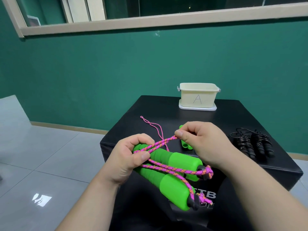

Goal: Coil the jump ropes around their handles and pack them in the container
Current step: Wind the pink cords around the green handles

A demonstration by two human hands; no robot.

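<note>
- Left hand [128, 157] clamped on two bright green foam handles [168, 167], held above black padded box [233, 114].
- Right hand [205, 140] pinching doubled pink-orange braided rope [160, 144], thumb to forefinger.
- Keep tension; lay turns tight, side by side.
- Cream plastic container marked A [198, 95] well apart, at box's far edge.

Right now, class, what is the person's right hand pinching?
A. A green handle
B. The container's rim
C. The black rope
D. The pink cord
D: the right hand pinches the pink cord between thumb and fingers, while the left hand holds the green handles.
</note>
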